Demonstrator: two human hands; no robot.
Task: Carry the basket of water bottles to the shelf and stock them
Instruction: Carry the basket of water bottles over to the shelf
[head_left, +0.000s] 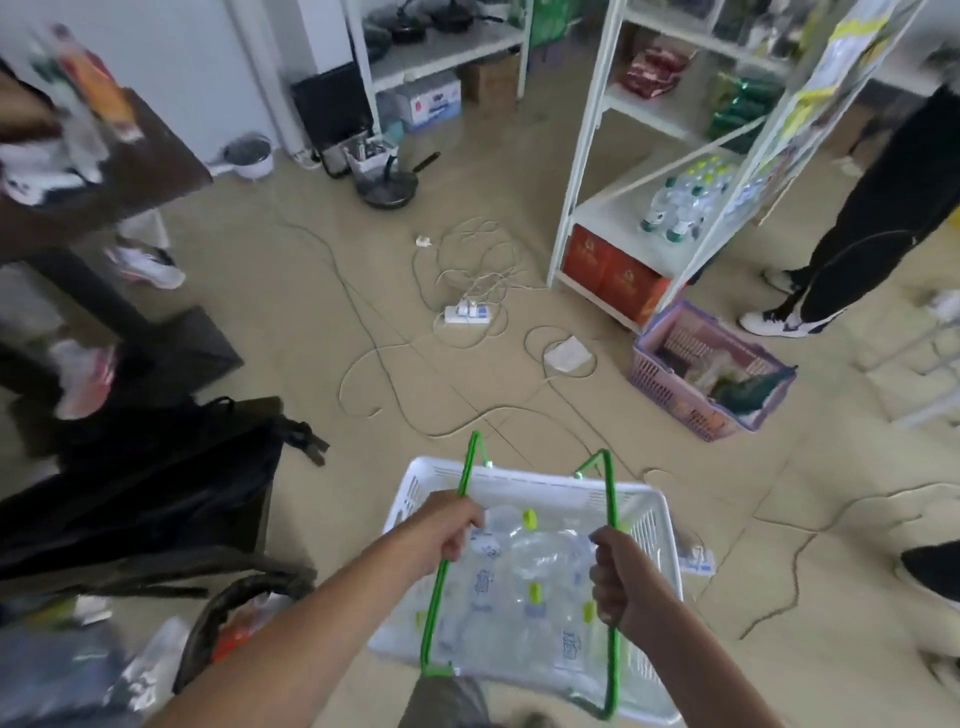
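I hold a white plastic basket in front of me, above the floor. Several clear water bottles with green caps lie inside it. My left hand is closed around the left green handle. My right hand grips the right green handle. A white metal shelf stands ahead to the right, with several water bottles standing on its low board.
Cables and a white power strip sprawl across the floor between me and the shelf. A purple basket sits at the shelf's foot. A person in black trousers stands at right. A black bag and a dark table lie left.
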